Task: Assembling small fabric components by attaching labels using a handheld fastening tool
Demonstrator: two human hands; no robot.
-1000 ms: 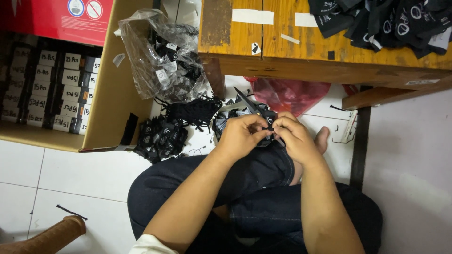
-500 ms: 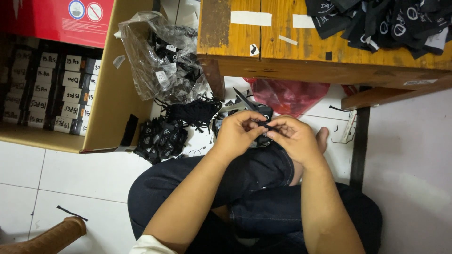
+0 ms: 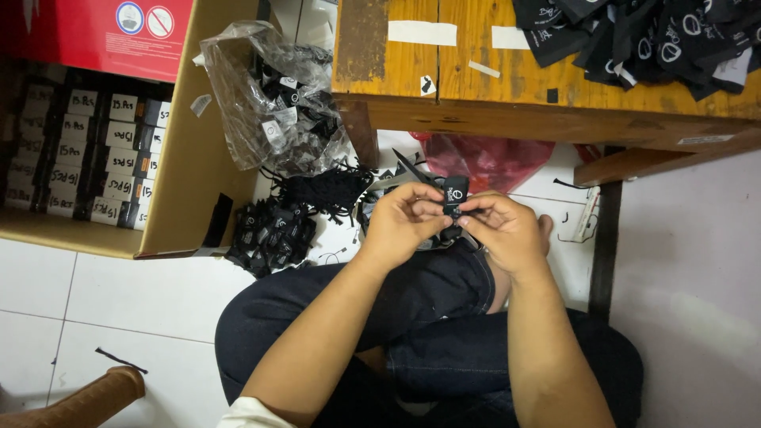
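Both the left hand [image 3: 408, 218] and right hand [image 3: 499, 226] pinch one black label [image 3: 454, 192], with a loose heap of labels [image 3: 269, 234] on the floor to the left and more piled on the far desk [image 3: 476, 79].

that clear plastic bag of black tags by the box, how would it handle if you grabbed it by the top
The clear plastic bag would probably sag and crumple, since its film is already wrinkled and slumped against the cardboard box. It looks light for its bulk, holding only small black tags. Its open top might spill some.

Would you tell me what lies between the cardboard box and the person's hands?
In the head view, a heap of small black tags lies on the white floor between the cardboard box and the left hand.
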